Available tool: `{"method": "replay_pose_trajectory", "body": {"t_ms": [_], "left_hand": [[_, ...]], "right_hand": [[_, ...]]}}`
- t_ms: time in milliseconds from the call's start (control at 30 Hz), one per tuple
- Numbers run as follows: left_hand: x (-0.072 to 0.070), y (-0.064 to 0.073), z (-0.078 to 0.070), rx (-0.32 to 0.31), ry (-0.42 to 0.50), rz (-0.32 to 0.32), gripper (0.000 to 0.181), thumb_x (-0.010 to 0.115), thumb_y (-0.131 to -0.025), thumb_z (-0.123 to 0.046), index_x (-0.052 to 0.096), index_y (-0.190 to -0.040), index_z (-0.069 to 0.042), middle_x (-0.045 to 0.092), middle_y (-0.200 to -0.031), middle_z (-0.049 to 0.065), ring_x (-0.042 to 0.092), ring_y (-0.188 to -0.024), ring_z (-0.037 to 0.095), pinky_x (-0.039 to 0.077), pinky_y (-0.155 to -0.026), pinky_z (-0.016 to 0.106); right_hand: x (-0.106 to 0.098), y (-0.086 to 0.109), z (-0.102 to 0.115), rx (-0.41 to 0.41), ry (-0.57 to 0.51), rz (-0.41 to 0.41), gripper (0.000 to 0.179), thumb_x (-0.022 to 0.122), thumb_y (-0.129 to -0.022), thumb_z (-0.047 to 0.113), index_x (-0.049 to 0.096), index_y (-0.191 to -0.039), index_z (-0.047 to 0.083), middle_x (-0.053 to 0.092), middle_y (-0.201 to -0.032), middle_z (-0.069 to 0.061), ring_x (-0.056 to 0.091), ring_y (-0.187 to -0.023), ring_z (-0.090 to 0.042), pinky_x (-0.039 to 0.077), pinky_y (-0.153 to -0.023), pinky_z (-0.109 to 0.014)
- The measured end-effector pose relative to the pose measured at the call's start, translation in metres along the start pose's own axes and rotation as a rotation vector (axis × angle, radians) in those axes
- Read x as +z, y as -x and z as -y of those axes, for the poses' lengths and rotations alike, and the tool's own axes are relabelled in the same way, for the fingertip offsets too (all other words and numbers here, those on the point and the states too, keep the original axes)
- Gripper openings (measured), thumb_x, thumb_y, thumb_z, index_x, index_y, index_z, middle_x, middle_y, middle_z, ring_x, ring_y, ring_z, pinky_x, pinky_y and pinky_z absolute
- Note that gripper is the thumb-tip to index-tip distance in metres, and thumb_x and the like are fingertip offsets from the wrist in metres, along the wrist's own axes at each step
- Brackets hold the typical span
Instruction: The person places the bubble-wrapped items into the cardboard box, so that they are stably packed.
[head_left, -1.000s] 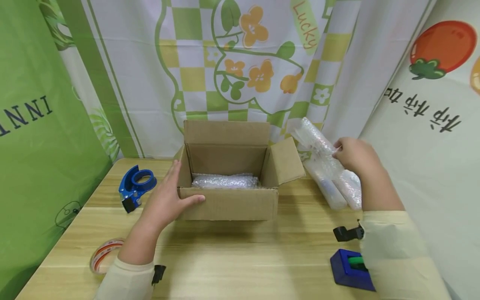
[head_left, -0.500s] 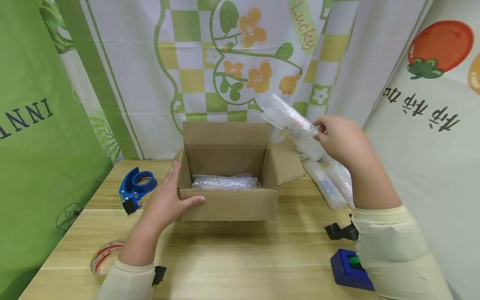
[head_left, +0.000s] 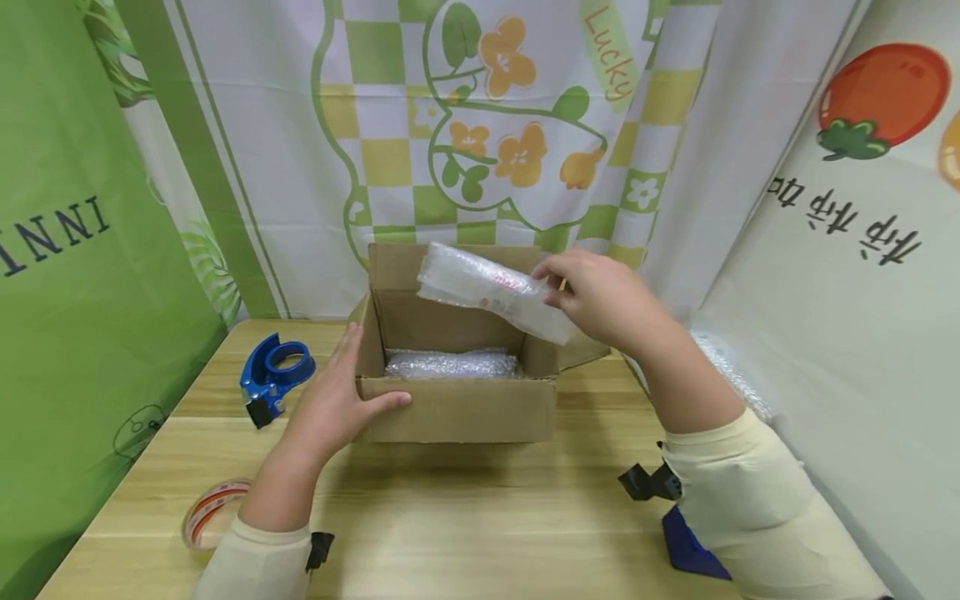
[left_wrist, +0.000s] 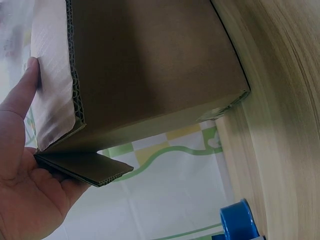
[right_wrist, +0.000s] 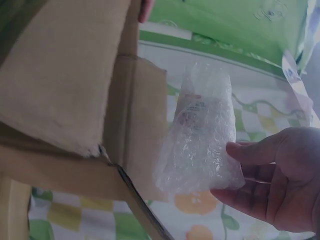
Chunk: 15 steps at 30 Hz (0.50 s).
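A cardboard box (head_left: 457,410) stands on the table with its top flaps folded outward. My left hand (head_left: 330,400) grips its front left corner, the thumb over the front flap and the fingers at the left flap. Inside the box lies a bubble-wrapped package (head_left: 450,364). Above the box opening, my right hand (head_left: 600,292) pinches another bubble-wrapped package (head_left: 487,287) by its right end, tilted with the far end higher. In the right wrist view, red print shows faintly through that bubble-wrapped package (right_wrist: 200,135); its contents cannot be made out.
Left of the box sits a blue tape dispenser (head_left: 273,371), with a roll of tape (head_left: 210,517) nearer the front. A dark blue tape holder (head_left: 690,546) is partly behind the right sleeve. More bubble wrap (head_left: 731,375) lies behind the right forearm. Curtains close off the back.
My right hand has lifted one bubble-wrapped package from the pile at the right and carried it left, over the box. The left hand has stayed on the box corner.
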<state>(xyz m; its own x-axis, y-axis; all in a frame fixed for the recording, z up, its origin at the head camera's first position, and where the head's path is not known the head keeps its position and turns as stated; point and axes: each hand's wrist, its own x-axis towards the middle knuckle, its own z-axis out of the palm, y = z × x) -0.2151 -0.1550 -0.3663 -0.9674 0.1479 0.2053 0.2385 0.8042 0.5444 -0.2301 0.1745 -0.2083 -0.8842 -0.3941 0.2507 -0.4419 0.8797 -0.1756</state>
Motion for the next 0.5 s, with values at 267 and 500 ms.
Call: {"method": "replay_pose_trajectory", "body": {"t_ms": [267,500], "left_hand": [[-0.001,0.000,0.000,0.000,-0.002,0.000,0.125,0.066,-0.073,-0.076,-0.002,-0.159,-0.016,0.003,-0.166,0.010,0.019,-0.147,0.043,0.028,-0.113,0.062],[-0.001,-0.001,-0.001,-0.001,-0.006,0.004,0.125,0.066,-0.073,-0.076,-0.001,-0.159,-0.016,0.003,-0.166,0.009,0.019,-0.148,0.042,0.027,-0.113,0.062]], "right_hand": [[0.033,-0.001,0.017,-0.085,0.051,0.065,0.026,0.069,-0.092,0.018,0.070,-0.119,0.018,0.066,-0.105,0.002,0.064,-0.096,-0.018,0.053,-0.082,-0.039],[0.049,0.000,0.012,-0.148,0.068,0.075,0.027,0.073,-0.089,0.018,0.071,-0.116,0.014,0.066,-0.107,-0.004,0.064,-0.094,-0.022,0.054,-0.079,-0.038]]}}
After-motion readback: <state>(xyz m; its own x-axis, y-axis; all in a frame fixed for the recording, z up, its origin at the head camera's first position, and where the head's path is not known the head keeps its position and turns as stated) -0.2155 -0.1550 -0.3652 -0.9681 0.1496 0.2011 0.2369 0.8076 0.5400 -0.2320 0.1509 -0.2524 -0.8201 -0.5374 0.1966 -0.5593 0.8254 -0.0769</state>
